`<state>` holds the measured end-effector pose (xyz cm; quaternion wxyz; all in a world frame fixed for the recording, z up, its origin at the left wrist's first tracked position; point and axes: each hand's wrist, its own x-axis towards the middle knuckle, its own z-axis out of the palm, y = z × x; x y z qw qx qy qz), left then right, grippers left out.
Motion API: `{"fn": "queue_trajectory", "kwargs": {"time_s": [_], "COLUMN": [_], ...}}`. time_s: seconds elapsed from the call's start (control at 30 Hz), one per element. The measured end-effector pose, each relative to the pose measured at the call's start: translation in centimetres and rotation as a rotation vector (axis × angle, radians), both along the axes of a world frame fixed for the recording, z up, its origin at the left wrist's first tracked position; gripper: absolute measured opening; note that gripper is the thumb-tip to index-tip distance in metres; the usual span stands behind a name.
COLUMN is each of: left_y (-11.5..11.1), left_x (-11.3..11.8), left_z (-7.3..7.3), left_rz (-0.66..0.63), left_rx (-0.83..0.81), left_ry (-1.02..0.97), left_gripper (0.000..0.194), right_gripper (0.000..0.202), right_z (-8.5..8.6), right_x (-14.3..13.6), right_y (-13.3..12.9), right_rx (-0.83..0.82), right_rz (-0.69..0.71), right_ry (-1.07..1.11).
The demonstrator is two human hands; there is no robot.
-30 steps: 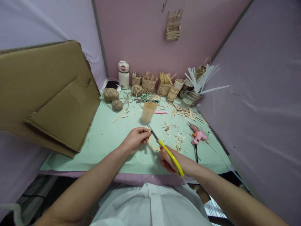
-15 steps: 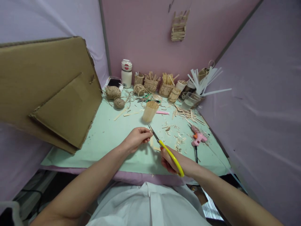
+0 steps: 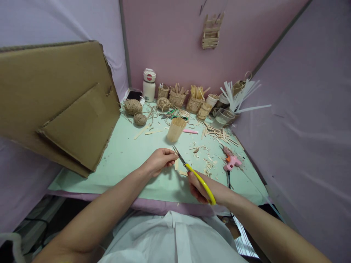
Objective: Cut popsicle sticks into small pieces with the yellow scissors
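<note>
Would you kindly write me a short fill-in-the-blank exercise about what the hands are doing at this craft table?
1. The right hand grips scissors whose handles are ____.
2. The left hand pinches a small wooden stick piece at the scissors' ____.
3. The pink glue gun lies on the ____ mat.

Missing words: yellow; blades; green

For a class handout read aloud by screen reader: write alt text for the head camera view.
A person's right hand works yellow-handled scissors against a small wooden stick piece pinched in the left hand, over a green mat littered with wood scraps. Behind stand a stick cup, twine balls and a pink glue gun.
</note>
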<state>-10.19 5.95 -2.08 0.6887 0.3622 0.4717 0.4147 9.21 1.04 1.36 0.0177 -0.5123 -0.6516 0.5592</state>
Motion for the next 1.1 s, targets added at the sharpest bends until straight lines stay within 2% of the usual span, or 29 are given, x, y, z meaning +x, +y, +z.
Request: {"fn": "queue_trajectory", "kwargs": {"time_s": [0.33,0.63,0.83,1.1], "left_y": [0.23,0.27,0.27,0.30], "left_x": [-0.16,-0.19,-0.24,-0.43], "left_z": [-0.28,-0.23,-0.13,-0.03], "left_rz": [-0.013,-0.009,-0.016,-0.078], "left_rx": [-0.043,-0.049,-0.055,-0.053], "left_ry": [-0.026,-0.029,-0.034,0.022], "left_gripper": [0.020,0.019,0.020,0.026], "right_gripper": [0.059,0.054,0.051,0.056], "right_z": [-0.43,0.21,-0.48,-0.35], "right_x": [0.04,0.00,0.30,0.35], "right_y": [0.19,0.35,0.50,0.87], "right_rx": [-0.008,-0.024,-0.056,-0.066], "right_rz": [-0.016,-0.043,-0.055,-0.069], "right_ry": [-0.031,-0.019,-0.038,-0.039]}}
